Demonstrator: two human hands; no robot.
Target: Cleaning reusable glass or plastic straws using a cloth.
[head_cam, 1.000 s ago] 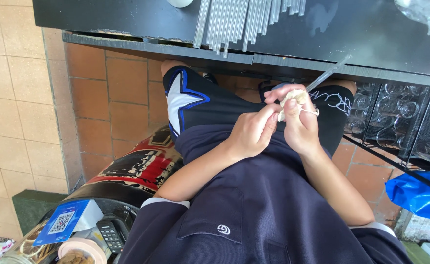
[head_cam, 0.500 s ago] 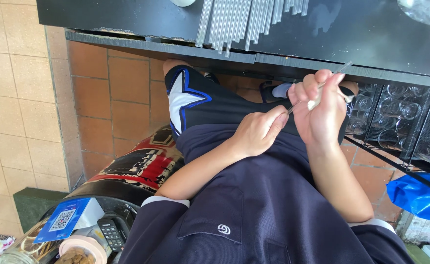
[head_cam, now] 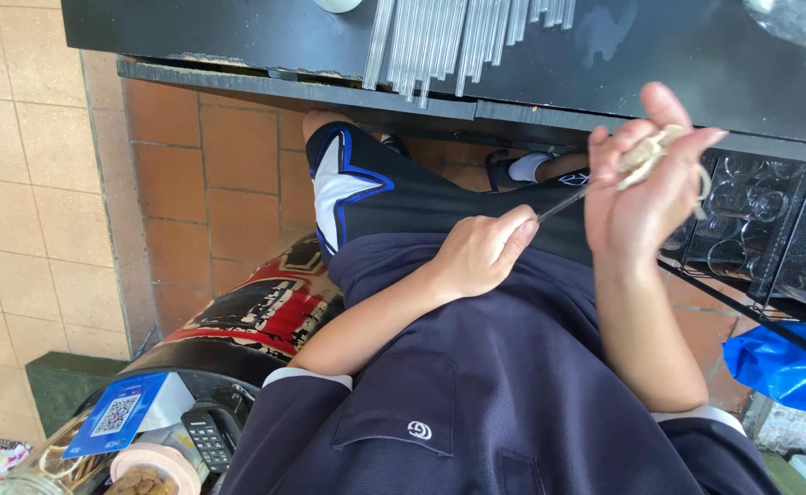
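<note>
My left hand (head_cam: 481, 252) rests on my lap over dark shorts and pinches the near end of a thin clear stick (head_cam: 563, 203). The stick slants up to my right hand (head_cam: 637, 197), which is raised in front of the black table edge (head_cam: 293, 84). Between my right thumb and fingers is a small beige bundle of bands (head_cam: 646, 151), and one band loop (head_cam: 701, 194) hangs off the hand's far side. A row of several clear tubes (head_cam: 440, 37) lies on the table above my knees.
A rack of upturned glasses (head_cam: 761, 229) stands under the table at the right, with a blue plastic bag (head_cam: 788, 367) below it. A red and black patterned seat (head_cam: 256, 312) is at my left. A calculator (head_cam: 206, 440), a blue card (head_cam: 114, 412) and a jar lie at the lower left.
My right hand has lifted up and to the right, away from my left hand, taking the beige bundle with it. My left hand stayed low on my lap, holding the stick's end.
</note>
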